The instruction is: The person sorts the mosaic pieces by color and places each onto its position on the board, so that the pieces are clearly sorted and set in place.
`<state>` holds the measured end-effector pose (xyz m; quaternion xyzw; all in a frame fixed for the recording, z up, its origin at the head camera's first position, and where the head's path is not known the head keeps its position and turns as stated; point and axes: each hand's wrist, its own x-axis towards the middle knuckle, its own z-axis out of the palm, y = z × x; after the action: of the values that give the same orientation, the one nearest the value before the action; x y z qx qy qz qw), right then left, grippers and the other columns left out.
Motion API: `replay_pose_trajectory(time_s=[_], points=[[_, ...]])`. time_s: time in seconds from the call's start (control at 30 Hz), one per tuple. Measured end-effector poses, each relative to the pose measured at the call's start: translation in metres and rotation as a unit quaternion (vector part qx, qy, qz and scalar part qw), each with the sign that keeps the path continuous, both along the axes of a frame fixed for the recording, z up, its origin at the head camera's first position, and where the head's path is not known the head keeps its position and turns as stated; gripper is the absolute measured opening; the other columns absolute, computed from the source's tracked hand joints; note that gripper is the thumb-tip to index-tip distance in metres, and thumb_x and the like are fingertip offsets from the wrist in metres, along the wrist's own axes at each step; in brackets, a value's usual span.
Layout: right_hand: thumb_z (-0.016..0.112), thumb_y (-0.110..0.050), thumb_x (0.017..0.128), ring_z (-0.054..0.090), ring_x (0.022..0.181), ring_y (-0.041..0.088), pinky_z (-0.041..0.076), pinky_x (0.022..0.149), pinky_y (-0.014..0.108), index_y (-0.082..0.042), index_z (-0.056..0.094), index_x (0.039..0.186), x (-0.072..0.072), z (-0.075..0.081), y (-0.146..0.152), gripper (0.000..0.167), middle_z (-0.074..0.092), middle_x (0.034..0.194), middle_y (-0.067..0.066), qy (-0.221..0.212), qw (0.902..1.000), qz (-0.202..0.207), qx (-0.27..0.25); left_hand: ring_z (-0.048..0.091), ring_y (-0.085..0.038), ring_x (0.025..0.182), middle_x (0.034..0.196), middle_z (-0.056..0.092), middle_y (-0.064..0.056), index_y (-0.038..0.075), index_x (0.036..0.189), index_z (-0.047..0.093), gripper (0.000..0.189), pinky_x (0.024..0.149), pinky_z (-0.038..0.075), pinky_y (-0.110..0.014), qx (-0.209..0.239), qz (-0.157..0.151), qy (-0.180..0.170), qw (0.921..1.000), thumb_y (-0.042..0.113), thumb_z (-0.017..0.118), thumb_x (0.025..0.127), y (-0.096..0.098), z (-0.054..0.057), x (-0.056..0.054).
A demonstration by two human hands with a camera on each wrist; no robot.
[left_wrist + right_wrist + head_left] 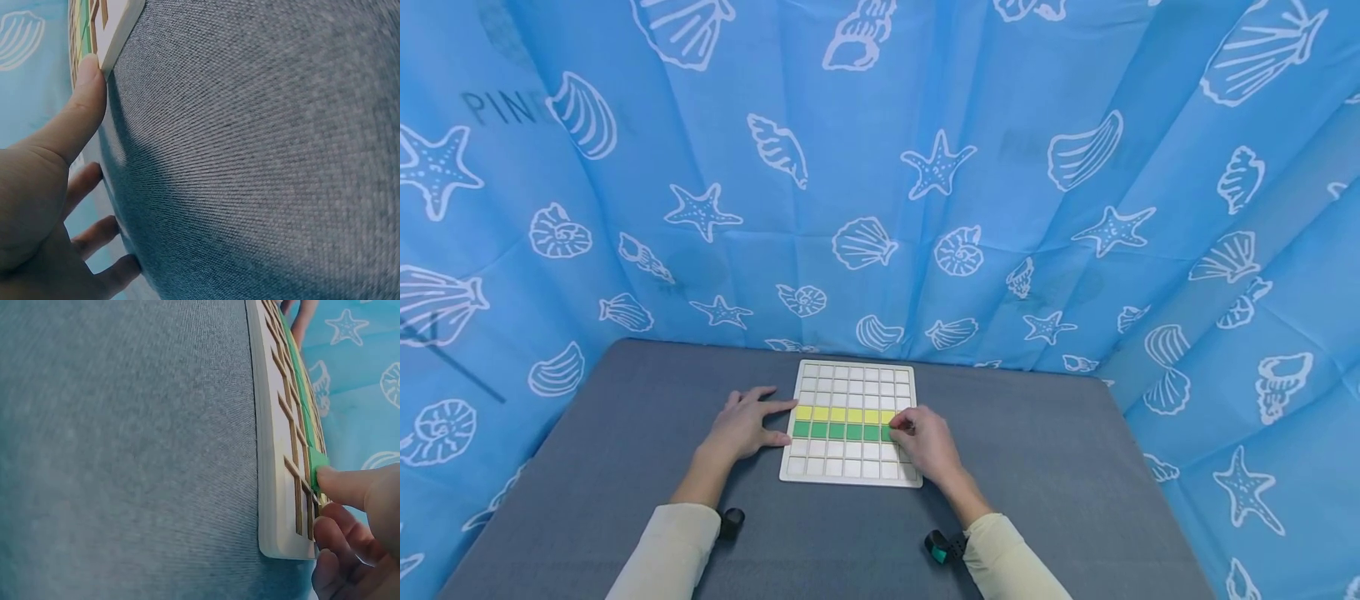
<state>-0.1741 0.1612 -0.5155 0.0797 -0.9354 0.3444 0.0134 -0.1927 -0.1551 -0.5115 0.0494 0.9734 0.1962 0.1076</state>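
A white grid board [850, 478] lies flat on the table, with a row of yellow square tiles [838, 414] above a row of green square tiles [837, 431]. My left hand [741, 427] is spread at the board's left edge, its thumb [91, 72] and index fingertip touching the rim. At the right end of the green row, my right hand [927, 442] pinches a green tile [317, 464], which looks slightly tilted in the right wrist view. Part of the rows' right end is hidden behind that hand.
The board's other squares show white between thin wooden dividers. Grey cloth covers the table [1045, 483]. A blue curtain [880, 275] with white shells and starfish hangs behind and at both sides. Dark bands [942, 547] are worn at the wrists.
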Motion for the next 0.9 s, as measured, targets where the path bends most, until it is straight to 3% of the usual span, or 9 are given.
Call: replay_pose_trajectory(time_s=[0.37, 0.7, 0.9], points=[[0.079, -0.02, 0.09, 0.055, 0.077, 0.006, 0.045, 0.064, 0.021, -0.015, 0.082, 0.1, 0.004, 0.002, 0.004, 0.012, 0.061, 0.098, -0.003, 0.022, 0.9965, 0.035, 0.072, 0.036, -0.044, 0.139, 0.164, 0.037, -0.011, 0.036, 0.146, 0.057, 0.069, 0.102, 0.041, -0.065, -0.007, -0.003, 0.007, 0.9999, 0.043, 0.083, 0.082, 0.001, 0.001, 0.0], [0.077, -0.026, 0.093, 0.052, 0.076, 0.005, 0.045, 0.066, 0.022, -0.018, 0.078, 0.106, 0.007, 0.006, 0.003, 0.015, 0.061, 0.095, -0.006, 0.043, 0.9965, 0.038, 0.061, 0.035, -0.044, 0.141, 0.163, 0.038, -0.012, 0.035, 0.145, 0.058, 0.07, 0.104, 0.041, -0.066, -0.021, 0.003, -0.013, 0.9997, 0.041, 0.084, 0.081, 0.004, 0.011, 0.001], [0.074, -0.027, 0.095, 0.055, 0.08, 0.007, 0.048, 0.069, 0.026, -0.015, 0.077, 0.11, 0.005, 0.011, 0.006, 0.019, 0.064, 0.095, -0.005, 0.07, 0.9935, 0.038, 0.081, 0.035, -0.046, 0.142, 0.161, 0.04, -0.013, 0.035, 0.146, 0.057, 0.068, 0.105, 0.042, -0.066, -0.05, -0.009, -0.023, 0.9984, 0.044, 0.082, 0.084, 0.01, 0.017, 0.002]])
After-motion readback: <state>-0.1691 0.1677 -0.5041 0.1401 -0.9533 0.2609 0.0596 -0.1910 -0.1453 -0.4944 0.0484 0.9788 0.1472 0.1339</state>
